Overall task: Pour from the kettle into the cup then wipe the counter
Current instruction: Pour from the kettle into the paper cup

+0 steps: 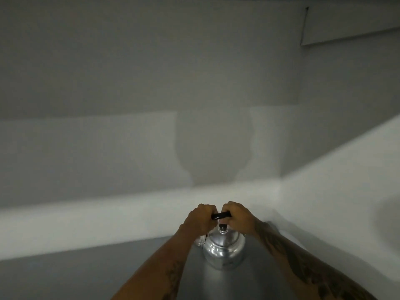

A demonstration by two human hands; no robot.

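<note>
Head view: my left hand [200, 217] and right hand [237, 214] are both clamped around the black handle [219, 215] of the shiny metal kettle [224, 249]. Its base is near the grey counter [65, 276], beside the white wall [108, 148]; whether they touch I cannot tell.

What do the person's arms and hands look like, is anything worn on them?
Both forearms are bare: no sleeves, gloves or watch show. The left hand and right hand show no rings that I can make out. Dark tattoo patterns run along both forearms, denser on the right one.
</note>
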